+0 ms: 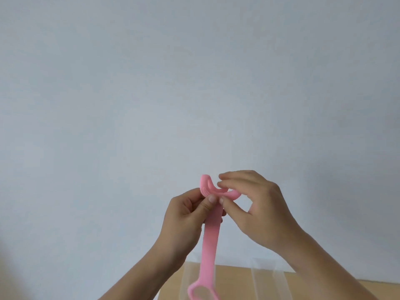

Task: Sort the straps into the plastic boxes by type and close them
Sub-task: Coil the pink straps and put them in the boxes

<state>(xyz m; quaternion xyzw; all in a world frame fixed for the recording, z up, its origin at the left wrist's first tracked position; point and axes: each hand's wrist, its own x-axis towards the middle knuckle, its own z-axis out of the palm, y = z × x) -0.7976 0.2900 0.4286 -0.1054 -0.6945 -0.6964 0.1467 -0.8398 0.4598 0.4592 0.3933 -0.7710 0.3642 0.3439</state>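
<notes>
- Fingertips (211,199) of the left hand (186,213) pinch the pink silicone strap (211,245) just under its bend, thumb in front and the other fingers curled behind.
- Right hand (259,208): thumb and index pinch the strap's short top end, just right of the left thumb. The other fingers are loosely arched above and hold nothing.
- The top end is folded over into a hook between the two pinches. The long tail hangs straight down below the left fingers, and its ring-shaped end sits at the bottom edge of view.
- The strap is in the air, well above the clear plastic boxes (244,280) on the wooden table (387,293). Only a sliver of the boxes shows, so I can't tell their contents or lid state.
- My read on the step: checking or folding the strap to ID its type before the drop. Sorting isn't finished and nothing points to closing yet.
- To do it well:
  - Keep the left pinch as the anchor and let the right fingers do the bending. Silicone springs back, so don't let go of the top end until the fold is trapped.
  - Gather the dangling tail up toward the left fingers before lowering, or the ring end will likely snag a box wall.
  - Look down and confirm which box matches before letting go.
- Risk: a loose fold pops open in the box and blocks the lid.
</notes>
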